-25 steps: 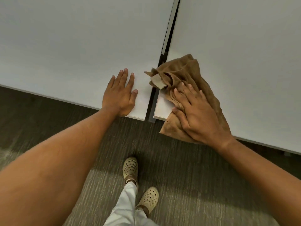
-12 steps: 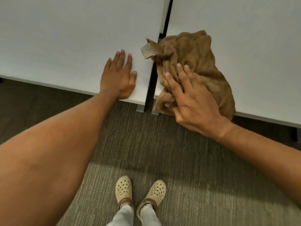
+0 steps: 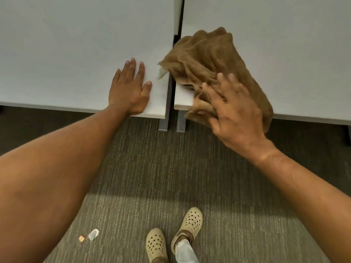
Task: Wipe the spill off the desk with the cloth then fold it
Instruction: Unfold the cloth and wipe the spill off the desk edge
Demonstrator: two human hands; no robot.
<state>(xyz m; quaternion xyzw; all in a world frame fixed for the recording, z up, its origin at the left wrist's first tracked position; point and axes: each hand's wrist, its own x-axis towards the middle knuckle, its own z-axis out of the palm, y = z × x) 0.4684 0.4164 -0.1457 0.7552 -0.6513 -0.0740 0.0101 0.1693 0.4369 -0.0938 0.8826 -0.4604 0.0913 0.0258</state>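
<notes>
A crumpled brown cloth [image 3: 207,57] lies on the near left corner of the right white desk [image 3: 284,44], blurred by motion, with one edge hanging over the front edge. My right hand [image 3: 233,111] presses flat on the cloth's near part, fingers spread. On the near right corner of the left white desk [image 3: 76,54], my left hand [image 3: 129,88] rests palm down, fingers apart, holding nothing. No spill shows on either desk top.
A narrow dark gap [image 3: 171,95] separates the two desks, with grey legs [image 3: 171,124] beneath. Grey carpet [image 3: 152,168] lies below. My two beige shoes [image 3: 174,234] stand near the bottom. Two small scraps [image 3: 91,235] lie on the carpet at lower left.
The right hand has slid the cloth over the desk corner, first away from me and then to the right. The left hand stays planted. The view has tilted down, showing more floor.
</notes>
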